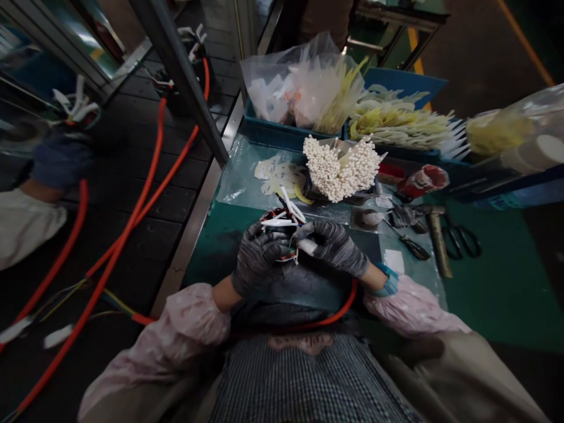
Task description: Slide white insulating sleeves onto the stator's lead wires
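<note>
Wires (283,222): frame centre, between my hands
Left hand (256,257): curled closed round them
Right hand (333,248): half-curled; I can't tell its hold

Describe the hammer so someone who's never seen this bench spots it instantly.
On the green worktable, look right of the gloved right hand. A screwdriver, the hammer and dark scissors lie there in a row, left to right. The hammer is the middle one, with a thick, straight handle and a head set crosswise at its far end.
</note>
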Demonstrator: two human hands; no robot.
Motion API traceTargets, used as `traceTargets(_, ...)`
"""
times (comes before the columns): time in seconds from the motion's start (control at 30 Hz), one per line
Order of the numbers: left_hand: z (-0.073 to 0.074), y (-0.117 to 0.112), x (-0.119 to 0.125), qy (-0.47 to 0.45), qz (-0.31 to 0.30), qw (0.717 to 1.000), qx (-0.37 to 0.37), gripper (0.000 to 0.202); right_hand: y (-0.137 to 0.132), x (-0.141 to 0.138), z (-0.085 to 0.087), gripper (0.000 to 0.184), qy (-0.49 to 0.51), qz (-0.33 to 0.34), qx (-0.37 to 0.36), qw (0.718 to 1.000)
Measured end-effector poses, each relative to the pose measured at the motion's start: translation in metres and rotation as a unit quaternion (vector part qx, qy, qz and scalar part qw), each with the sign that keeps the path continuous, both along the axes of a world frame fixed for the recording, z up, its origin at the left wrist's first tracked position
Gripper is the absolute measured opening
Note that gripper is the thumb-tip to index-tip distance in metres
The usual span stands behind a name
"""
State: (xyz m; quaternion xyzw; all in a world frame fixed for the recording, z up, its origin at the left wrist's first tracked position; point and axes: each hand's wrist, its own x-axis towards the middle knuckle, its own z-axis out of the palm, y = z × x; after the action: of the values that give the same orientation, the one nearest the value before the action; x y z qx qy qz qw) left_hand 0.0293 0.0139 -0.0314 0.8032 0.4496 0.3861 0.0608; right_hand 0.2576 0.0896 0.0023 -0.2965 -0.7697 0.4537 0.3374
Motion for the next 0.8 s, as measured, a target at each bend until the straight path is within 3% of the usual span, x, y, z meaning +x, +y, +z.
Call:
traceTargets(0.2,-0.001,-0.001,-0.002,0.015,-0.005,1.000,0.011,0.009,-0.008,0.004,-0.004,0.015,-0.039,0.136,0.040,0.989)
traceTargets(0.33,0.003,-0.001,0.000,-0.002,0.000,1.000,0.008,0.005,-0.016,0.006,-0.011,0.023,-0.096,0.094,0.021,0.991)
traceTargets(0.53,0.015,-0.001,0.001,0.010,0.013,0.999,-0.037,0.012,-0.032,0.004,-0.003,0.015,-0.096,0.172,0.088,0.976)
traceTargets(0.63,0.015,0.000,0.000,0.032,0.003,0.999,-0.029,0.015,-0.030,-0.017,0.008,0.016,-0.116,0.138,0.080,0.980)
traceTargets(0.8,0.004,0.002,-0.005,0.058,0.021,0.996,0.064,0.008,0.001,-0.056,0.014,0.008,-0.188,-0.002,0.090,0.978)
